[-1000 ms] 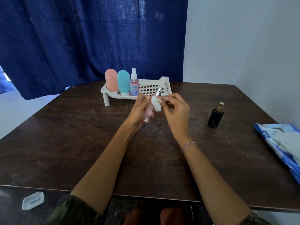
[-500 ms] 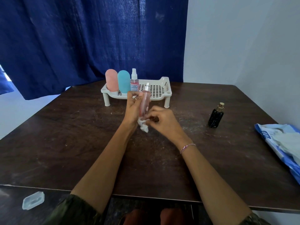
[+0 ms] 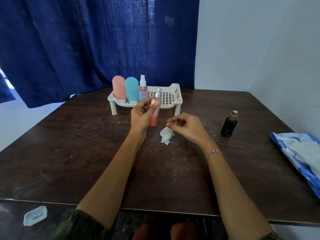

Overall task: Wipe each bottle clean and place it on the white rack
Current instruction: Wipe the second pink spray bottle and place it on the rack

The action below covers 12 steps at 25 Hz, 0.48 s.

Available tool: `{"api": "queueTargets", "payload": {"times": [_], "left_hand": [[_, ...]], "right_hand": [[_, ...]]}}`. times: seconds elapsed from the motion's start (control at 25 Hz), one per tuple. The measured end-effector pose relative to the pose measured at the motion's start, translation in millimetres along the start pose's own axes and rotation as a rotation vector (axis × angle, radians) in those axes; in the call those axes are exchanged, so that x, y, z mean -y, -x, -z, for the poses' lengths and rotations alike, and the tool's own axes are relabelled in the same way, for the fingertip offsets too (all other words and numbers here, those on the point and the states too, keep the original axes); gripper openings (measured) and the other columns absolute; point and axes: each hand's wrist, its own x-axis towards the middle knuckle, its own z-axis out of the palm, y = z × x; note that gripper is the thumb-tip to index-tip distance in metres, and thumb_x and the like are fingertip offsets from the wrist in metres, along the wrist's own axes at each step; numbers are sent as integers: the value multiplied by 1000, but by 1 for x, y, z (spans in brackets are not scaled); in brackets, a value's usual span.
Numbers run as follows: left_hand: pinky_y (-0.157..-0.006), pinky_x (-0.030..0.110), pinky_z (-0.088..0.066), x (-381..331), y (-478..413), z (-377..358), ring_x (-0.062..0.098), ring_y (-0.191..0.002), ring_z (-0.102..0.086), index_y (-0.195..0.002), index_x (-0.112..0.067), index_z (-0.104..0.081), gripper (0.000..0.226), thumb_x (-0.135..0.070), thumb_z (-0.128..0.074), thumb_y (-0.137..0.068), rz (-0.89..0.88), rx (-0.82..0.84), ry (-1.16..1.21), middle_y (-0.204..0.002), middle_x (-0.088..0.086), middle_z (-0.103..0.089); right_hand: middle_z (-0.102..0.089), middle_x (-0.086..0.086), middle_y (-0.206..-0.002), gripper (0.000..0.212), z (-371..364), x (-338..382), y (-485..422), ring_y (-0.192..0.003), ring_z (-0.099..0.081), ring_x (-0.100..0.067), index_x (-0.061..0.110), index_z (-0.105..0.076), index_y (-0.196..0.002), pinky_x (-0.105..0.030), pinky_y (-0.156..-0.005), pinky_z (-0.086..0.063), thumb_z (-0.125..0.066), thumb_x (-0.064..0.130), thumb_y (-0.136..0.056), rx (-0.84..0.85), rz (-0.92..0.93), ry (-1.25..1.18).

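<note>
Presently, reading from the left: the white rack (image 3: 177,92) stands toward the 12 o'clock side of the table (image 3: 83,153). A pink rounded bottle (image 3: 119,87), a teal bottle (image 3: 132,89) and a clear spray bottle (image 3: 143,90) stand upright in a row at its left end, and the perforated floor to their right is unoccupied. The left hand (image 3: 141,115) grips the pink mist bottle (image 3: 154,116) round its middle, thumb and fingers curled about it, apparently clear of the table and just in front of the rack. The bottle's long axis runs near vertical, silver cap uppermost and tipped slightly toward 1 o'clock. The free rack floor lies at roughly 1 o'clock from this grip and close by, so in my judgement the left hand is the nearer and needs only a short forward carry, bottle kept upright. A crumpled tissue (image 3: 166,135) sits at 4 o'clock from the bottle. The curled fingertips of the right hand (image 3: 187,127) meet its top; whether they pinch it cannot be told. Well apart at 3 o'clock stands a dark bottle (image 3: 229,126), not yet racked.
</note>
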Motion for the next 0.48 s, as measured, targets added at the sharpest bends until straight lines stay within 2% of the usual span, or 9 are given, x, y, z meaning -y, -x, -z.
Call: {"api": "queueTargets", "payload": {"times": [0.16, 0.32, 0.48], "left_hand": [[-84, 27, -52, -2, 4, -2, 15, -97, -61, -102, -24, -67, 24, -16, -73, -79, -41, -38, -24, -105, -1, -69], [-71, 20, -53, -6, 10, -7, 1, -87, -63, -104, -20, -68, 28, -14, -75, -77, -62, -56, -20, -100, -7, -69], [-72, 20, -55, -8, 14, -15, 1, -90, -62, -107, -17, -68, 29, -14, -74, -78, -94, -73, -43, -102, -7, -69]], "right_hand": [[-63, 2, -81, 20, -13, 10, -1, -67, -53, -1, 17, -68, -93, -9, -63, -44, -76, 22, -75, -207, 52, -102], [-65, 4, -81, 35, -31, 20, -9, -72, -61, -5, 15, -63, -97, -14, -70, -51, -82, 21, -68, -181, 14, -186], [-66, 4, -78, 24, -31, 28, -22, -67, -61, 3, 10, -64, -95, -8, -64, -48, -75, 16, -75, -210, -63, -242]]}}
